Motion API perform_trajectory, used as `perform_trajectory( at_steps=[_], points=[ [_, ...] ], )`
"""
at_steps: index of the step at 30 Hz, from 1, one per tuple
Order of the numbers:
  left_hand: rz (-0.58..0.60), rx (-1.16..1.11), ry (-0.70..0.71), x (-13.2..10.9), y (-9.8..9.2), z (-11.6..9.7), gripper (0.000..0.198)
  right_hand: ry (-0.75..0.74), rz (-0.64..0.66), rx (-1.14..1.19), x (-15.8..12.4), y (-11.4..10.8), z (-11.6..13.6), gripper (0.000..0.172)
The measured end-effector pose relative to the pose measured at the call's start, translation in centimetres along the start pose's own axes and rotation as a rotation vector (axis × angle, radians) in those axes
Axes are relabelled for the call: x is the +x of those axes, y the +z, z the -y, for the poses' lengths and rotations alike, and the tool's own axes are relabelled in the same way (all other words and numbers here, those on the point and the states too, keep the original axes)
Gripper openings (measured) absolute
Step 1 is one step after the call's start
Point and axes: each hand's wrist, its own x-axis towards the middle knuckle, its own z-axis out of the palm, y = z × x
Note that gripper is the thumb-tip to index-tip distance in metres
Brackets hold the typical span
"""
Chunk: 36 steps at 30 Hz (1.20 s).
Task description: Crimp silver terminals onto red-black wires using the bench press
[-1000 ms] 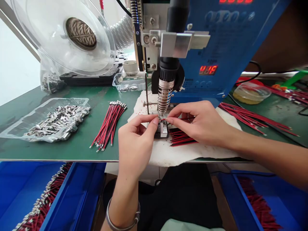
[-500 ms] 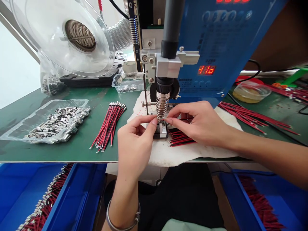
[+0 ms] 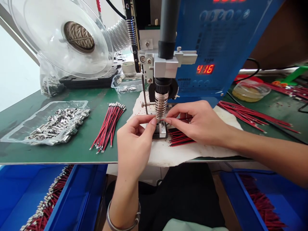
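Observation:
Thumb and forefinger of my left hand [image 3: 136,141] are pinched together beside the tip of the soldering machine's head [image 3: 161,101]. What they hold is hidden by the fingertips. From the other side, my right hand [image 3: 199,123] pinches a thin wire [image 3: 184,119], its end close under the tip. Both hands meet just above a small metal fixture [image 3: 163,128]. Under my right hand lies a bundle of red and black wires [image 3: 179,137] on a white cloth [image 3: 166,155].
At left, a clear tray [image 3: 14,136] holds small metal parts, beside a bundle of wires with metal ends [image 3: 109,126]. A blue machine with a red display [image 3: 205,69] stands behind. More wires [image 3: 252,115] lie right. Blue bins [image 3: 79,192] sit below the table edge.
Both hands keep their pinch under the soldering tip, almost unmoved. The view has shifted slightly, so the machine appears a little further left.

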Motion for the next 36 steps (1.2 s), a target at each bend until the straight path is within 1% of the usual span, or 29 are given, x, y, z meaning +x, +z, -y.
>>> perform_trajectory(
  at_steps=[18, 20, 26, 31, 36],
  points=[
    [0.007, 0.003, 0.012, 0.0, 0.0, 0.1, 0.020, -0.031, -0.001, 0.000, 0.0, -0.1, -0.1, 0.011],
    [0.007, 0.000, 0.010, 0.0, 0.0, 0.1, 0.018, -0.059, -0.002, -0.018, 0.1, -0.1, -0.2, 0.011],
    [0.024, -0.002, -0.005, 0.0, 0.0, 0.1, 0.020, -0.209, 0.021, -0.087, 0.3, -0.5, -0.8, 0.011],
    [0.021, -0.003, -0.012, 0.0, -0.1, 0.1, 0.021, -0.310, 0.036, -0.152, 0.4, -0.8, -1.1, 0.015],
    [0.032, -0.004, -0.006, 0.0, 0.0, 0.1, 0.018, -0.336, 0.043, -0.141, 0.4, -0.8, -1.3, 0.012]
  ],
)
